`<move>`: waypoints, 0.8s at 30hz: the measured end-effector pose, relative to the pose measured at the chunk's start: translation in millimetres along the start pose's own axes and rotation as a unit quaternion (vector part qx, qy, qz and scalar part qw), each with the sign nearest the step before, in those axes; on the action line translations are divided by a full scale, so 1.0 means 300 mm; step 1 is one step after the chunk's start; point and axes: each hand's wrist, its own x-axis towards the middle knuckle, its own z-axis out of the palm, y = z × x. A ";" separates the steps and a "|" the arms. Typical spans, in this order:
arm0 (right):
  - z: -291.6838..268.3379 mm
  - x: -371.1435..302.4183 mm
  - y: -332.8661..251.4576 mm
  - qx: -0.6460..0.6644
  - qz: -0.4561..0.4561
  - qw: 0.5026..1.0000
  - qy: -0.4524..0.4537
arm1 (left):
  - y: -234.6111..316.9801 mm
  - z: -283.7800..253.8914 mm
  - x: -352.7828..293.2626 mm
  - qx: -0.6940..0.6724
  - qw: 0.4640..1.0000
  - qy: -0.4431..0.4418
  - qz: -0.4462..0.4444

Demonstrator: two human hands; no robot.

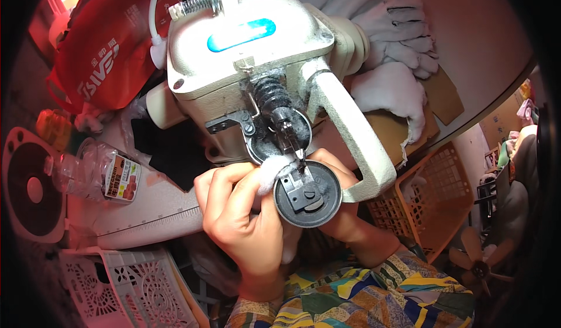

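Observation:
A cream-coloured industrial sewing machine (204, 74) stands before me, with a toothed black feed disc (327, 208) at its front. A second black disc (301, 128) sits behind it, beside the dusty needle mechanism (286, 130). My left hand (236, 214) is closed, pinching white fluffy fabric (272, 171) at the left side of the discs, close to where they meet. My right hand (342, 193) is curled round the right side of the front disc, at the same fabric; the disc hides its fingertips. Part of the fabric hangs below, between my wrists.
White gloves (403, 33) lie piled on cardboard behind the machine's right. At left are a red bag (111, 53), a clear plastic bottle (93, 167) and a round speaker-like part (35, 211). Below stand a white basket (146, 287) and an orange crate (438, 199); a small fan (480, 266) is right.

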 end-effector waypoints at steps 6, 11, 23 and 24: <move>0.009 0.001 -0.015 0.036 0.026 0.999 0.018 | -0.001 0.015 -0.019 -0.061 0.997 0.004 -0.038; 0.007 0.004 -0.008 -0.004 -0.009 1.000 0.022 | 0.008 0.018 -0.022 -0.092 0.993 0.001 -0.078; 0.019 -0.007 -0.015 -0.011 0.025 0.999 0.028 | 0.000 0.011 -0.016 -0.049 0.997 -0.009 -0.052; 0.022 -0.015 -0.005 -0.009 0.009 0.999 0.038 | 0.002 0.008 -0.012 -0.033 0.998 -0.019 -0.047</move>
